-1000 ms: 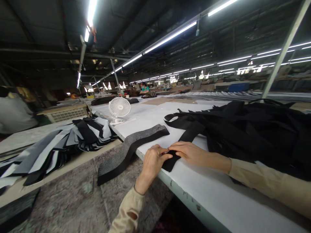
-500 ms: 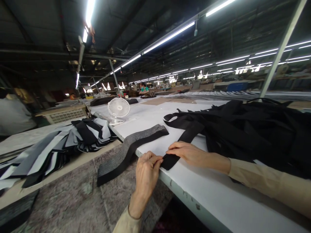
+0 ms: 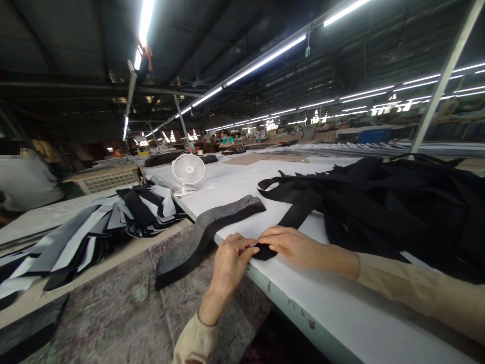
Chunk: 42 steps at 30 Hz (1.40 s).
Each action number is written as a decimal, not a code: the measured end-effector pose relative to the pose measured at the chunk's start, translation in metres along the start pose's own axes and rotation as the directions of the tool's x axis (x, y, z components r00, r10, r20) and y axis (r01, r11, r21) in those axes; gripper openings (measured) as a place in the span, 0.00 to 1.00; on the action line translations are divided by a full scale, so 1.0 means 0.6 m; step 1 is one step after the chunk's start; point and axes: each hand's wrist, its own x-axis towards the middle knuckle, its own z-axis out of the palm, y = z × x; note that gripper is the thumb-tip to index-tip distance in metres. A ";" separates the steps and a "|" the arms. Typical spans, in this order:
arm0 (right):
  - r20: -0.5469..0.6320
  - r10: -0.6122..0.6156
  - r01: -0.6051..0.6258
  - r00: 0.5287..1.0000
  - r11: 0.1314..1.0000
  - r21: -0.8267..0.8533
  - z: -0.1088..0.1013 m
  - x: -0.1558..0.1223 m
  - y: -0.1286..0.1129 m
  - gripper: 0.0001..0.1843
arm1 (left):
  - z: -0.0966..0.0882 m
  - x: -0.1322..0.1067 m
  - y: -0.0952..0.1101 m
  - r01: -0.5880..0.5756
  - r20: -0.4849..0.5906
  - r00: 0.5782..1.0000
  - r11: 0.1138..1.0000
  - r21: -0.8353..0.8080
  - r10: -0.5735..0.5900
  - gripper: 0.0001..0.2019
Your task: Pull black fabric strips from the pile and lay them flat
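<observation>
Black strip (image 3: 291,218) end pinched by left hand (image 3: 231,263), right hand (image 3: 299,246).

Black fabric strip (image 3: 293,218): near end lying hidden under both hands. Black fabric pile (image 3: 397,207): running past right edge.

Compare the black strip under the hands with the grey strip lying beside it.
The black strip is plain black cloth; the grey strip looks speckled grey and thicker. Both the left hand and the right hand pinch the black strip's near end, while the grey strip lies untouched. The black strip runs back into the black pile; the grey strip lies apart, draped over the edge of the white table. Both are long, narrow bands.
</observation>
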 end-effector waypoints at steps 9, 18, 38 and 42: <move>0.002 0.023 -0.023 1.000 1.000 0.003 0.005 -0.003 0.008 0.21 | -0.003 -0.020 -0.002 0.048 -0.107 0.993 0.994 -0.101 -0.059 0.04; 0.043 0.018 -0.019 0.999 1.000 0.015 -0.001 0.000 0.004 0.21 | 0.007 -0.026 0.011 -0.197 -0.064 0.962 0.839 0.507 0.265 0.11; 0.103 0.021 -0.023 0.994 1.000 0.014 -0.004 0.001 0.007 0.23 | 0.009 -0.039 0.004 -0.156 -0.126 0.967 0.908 0.390 0.220 0.09; 0.105 -0.026 0.028 0.994 0.999 -0.023 -0.001 0.000 0.015 0.26 | 0.005 -0.040 0.003 -0.282 -0.078 0.917 0.775 0.566 0.391 0.13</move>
